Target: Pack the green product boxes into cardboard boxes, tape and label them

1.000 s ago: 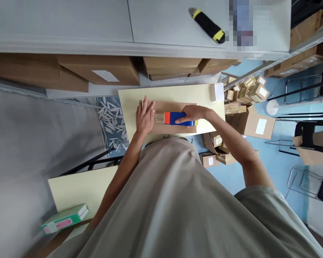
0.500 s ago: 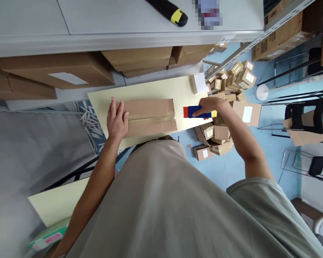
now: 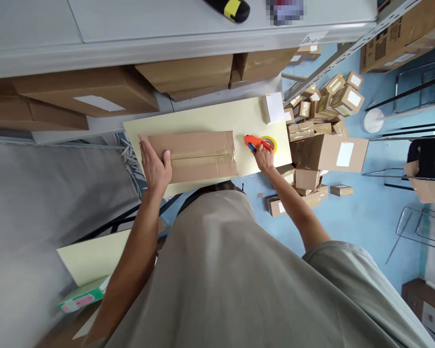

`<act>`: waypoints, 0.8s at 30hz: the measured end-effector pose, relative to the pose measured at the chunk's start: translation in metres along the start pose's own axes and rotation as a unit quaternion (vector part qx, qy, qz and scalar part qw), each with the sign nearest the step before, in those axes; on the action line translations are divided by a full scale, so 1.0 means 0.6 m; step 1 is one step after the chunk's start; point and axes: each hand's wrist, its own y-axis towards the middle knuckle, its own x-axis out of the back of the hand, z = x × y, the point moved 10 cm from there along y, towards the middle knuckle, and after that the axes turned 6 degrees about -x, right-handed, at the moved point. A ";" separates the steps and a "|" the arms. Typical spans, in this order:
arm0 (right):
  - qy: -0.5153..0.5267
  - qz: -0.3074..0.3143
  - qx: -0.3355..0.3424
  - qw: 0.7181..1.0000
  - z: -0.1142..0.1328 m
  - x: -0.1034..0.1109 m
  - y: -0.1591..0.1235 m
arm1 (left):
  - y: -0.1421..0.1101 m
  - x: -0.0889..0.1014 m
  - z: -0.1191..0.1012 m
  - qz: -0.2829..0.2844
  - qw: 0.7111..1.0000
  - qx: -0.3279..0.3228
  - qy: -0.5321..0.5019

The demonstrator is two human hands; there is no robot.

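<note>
Left hand (image 3: 155, 168) braces a cardboard box (image 3: 199, 144) while right hand (image 3: 264, 159) grips a tape dispenser (image 3: 253, 141)

From here I see the brown box lying lengthwise on a pale cream counter (image 3: 235, 113), a strip of tape running along its top seam and wrinkling over the right end. The left hand is spread at the box's left end, fingers extended and thumb over the top, pressing rather than grasping. The right hand is curled around the orange and blue dispenser, well apart from the left hand and just beyond the box's right end; whether the tool rests on the counter or hangs a little above it, I can't quite tell. A small white box (image 3: 274, 107) sits near the far right corner. Beyond, a grey shelf (image 3: 130, 29) carries a black-and-yellow handle (image 3: 235, 9).
</note>
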 end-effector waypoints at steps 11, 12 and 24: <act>0.134 -0.128 -0.044 0.982 0.041 0.014 -0.065 | -0.060 0.004 0.021 -0.112 0.981 0.144 0.061; 0.163 -0.120 -0.010 0.979 0.082 0.014 -0.078 | -0.061 -0.003 0.013 -0.117 0.980 0.149 0.066; 0.237 0.014 0.119 0.964 0.164 0.006 -0.090 | -0.084 0.004 0.049 -0.113 0.973 0.197 -0.035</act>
